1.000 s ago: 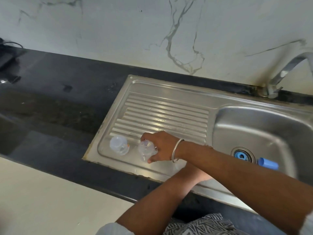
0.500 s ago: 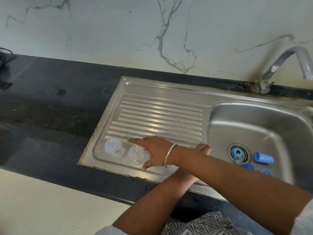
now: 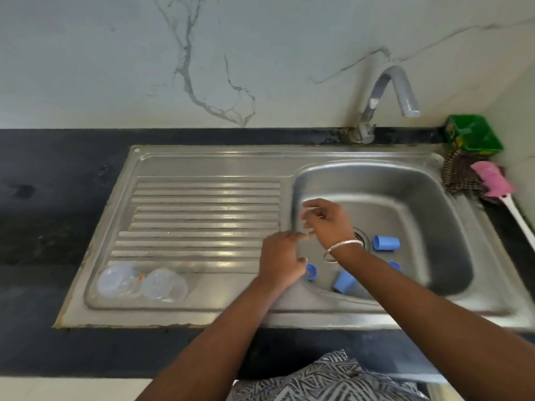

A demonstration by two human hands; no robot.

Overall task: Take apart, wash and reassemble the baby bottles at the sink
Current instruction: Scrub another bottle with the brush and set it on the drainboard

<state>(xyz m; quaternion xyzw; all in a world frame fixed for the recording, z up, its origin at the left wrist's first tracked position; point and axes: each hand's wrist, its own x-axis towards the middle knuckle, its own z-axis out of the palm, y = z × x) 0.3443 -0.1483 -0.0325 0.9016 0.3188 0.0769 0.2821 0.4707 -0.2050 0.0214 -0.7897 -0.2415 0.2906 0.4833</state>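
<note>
Two clear baby bottle bodies, one (image 3: 118, 280) beside the other (image 3: 165, 285), lie side by side at the near left corner of the steel drainboard (image 3: 202, 209). In the sink basin (image 3: 419, 215) lie several blue parts: a cap (image 3: 386, 243) next to the drain, another cap (image 3: 344, 281) near the front wall, a ring (image 3: 311, 272) and a further blue piece (image 3: 394, 265) partly hidden by my right forearm. My right hand (image 3: 325, 224), with a bangle on its wrist, hovers over the basin's left side with fingers apart and blurred. My left hand (image 3: 280, 260) hangs just below it, loosely curled and holding nothing.
The tap (image 3: 385, 96) arches over the back of the basin. A green box (image 3: 472, 134), a dark scrubbing pad (image 3: 459, 176) and a pink brush with a white handle (image 3: 493, 180) sit at the right of the sink. Black counter (image 3: 58, 183) lies to the left.
My right hand has let go of the second clear bottle on the drainboard and swung right over the basin. The left hand has come forward beside it. The view has shifted right.
</note>
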